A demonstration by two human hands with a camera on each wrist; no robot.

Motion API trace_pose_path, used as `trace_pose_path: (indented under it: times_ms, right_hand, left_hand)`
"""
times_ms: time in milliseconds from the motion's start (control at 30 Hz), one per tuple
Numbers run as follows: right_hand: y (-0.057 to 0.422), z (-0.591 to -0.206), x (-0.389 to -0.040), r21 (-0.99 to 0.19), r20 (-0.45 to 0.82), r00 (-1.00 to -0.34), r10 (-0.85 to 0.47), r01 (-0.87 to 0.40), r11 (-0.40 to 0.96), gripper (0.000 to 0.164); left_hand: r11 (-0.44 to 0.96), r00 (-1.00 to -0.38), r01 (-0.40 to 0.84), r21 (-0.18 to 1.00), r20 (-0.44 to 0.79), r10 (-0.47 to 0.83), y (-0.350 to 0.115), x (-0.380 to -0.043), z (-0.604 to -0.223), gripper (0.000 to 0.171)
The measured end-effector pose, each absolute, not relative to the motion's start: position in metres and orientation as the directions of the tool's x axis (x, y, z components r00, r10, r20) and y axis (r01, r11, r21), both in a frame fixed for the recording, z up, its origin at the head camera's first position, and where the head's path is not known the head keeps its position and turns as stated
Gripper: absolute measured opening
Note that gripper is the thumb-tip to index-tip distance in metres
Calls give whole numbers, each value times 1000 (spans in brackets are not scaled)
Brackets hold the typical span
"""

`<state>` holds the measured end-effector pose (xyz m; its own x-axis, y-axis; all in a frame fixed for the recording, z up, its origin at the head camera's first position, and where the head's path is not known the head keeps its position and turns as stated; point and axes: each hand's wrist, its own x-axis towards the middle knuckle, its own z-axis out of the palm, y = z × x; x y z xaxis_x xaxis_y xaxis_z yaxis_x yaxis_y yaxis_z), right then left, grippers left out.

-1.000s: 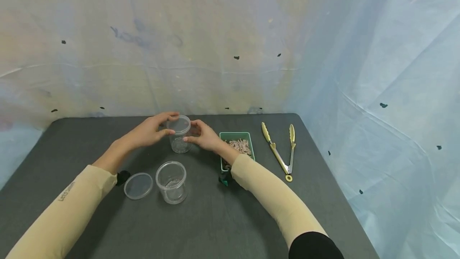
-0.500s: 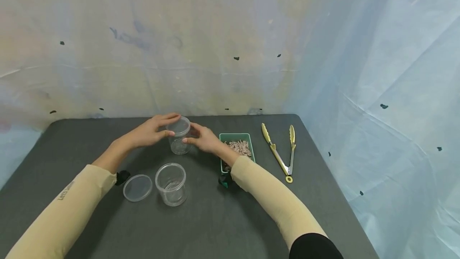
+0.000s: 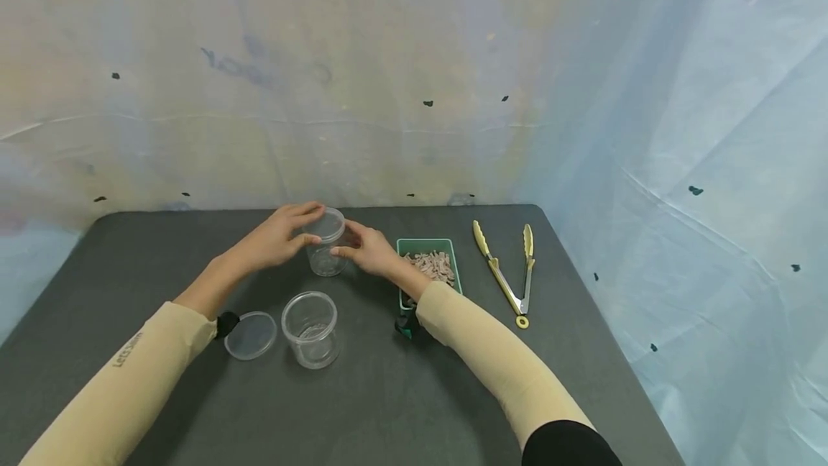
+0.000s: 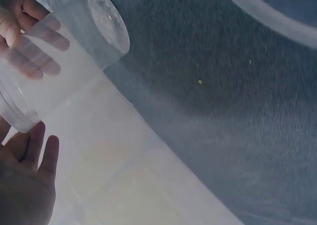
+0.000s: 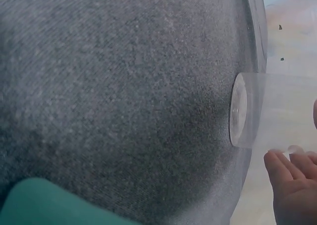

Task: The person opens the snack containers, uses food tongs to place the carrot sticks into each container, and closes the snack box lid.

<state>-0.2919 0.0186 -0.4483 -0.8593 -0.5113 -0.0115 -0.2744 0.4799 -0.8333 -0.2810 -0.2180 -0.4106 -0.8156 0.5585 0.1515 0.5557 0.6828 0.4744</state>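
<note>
At the far side of the table, both hands are at a clear plastic jar (image 3: 326,262) with a translucent lid (image 3: 328,224) on top. My left hand (image 3: 274,239) grips the lid's rim, fingers behind and thumb in front. Lower down, my right hand (image 3: 369,250) holds the jar's side between thumb and fingers. The left wrist view shows the right fingers through the clear wall of the jar. Closer to me stands a second clear jar (image 3: 310,351), uncovered, and a loose lid (image 3: 251,336) lies flat to its left.
Behind the right forearm is a green tray (image 3: 423,243) of small pale brown pieces (image 3: 435,265), partly hidden by the arm. Spread tongs (image 3: 517,300) with yellow tips lie to the right. Sheeting (image 3: 388,78) hangs behind the dark table (image 3: 388,408).
Both hands stay at the far jar with only slight shifts; the left forearm has moved a little to the right, its wrist strap now reaching the loose lid's edge in view.
</note>
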Motion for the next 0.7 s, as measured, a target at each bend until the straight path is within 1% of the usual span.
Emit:
trace_pose_path:
  times_ms: [133, 233, 300, 433, 500, 567, 700]
  right_hand:
    - [20, -448, -292, -831, -14, -856, -518, -278, 481, 71]
    - [21, -448, -293, -826, -8, -855, -518, -286, 485, 71]
    - [20, -449, -294, -823, -3, -854, -520, -293, 487, 70]
    - [19, -452, -296, -823, 0, -851, -525, -298, 484, 70]
    - [19, -452, -297, -826, -5, -853, -522, -291, 482, 71]
    - [19, -452, -297, -825, -7, -855, -518, -288, 486, 70]
    - [20, -452, -296, -822, -11, -857, -516, -286, 493, 71]
  left_hand:
    - [705, -852, 511, 491, 185, 489, -216, -279, -415, 67]
    - [699, -868, 485, 526, 191, 459, -217, -279, -417, 68]
    - [675, -868, 477, 562, 180, 464, -220, -279, -419, 67]
    - [590, -848, 470, 656, 151, 508, -229, -279, -418, 58]
    - [565, -841, 468, 680, 146, 521, -232, -278, -418, 55]
    - [568, -841, 476, 671, 157, 518, -233, -278, -416, 54]
    - [615, -869, 461, 640, 186, 458, -232, -278, -416, 55]
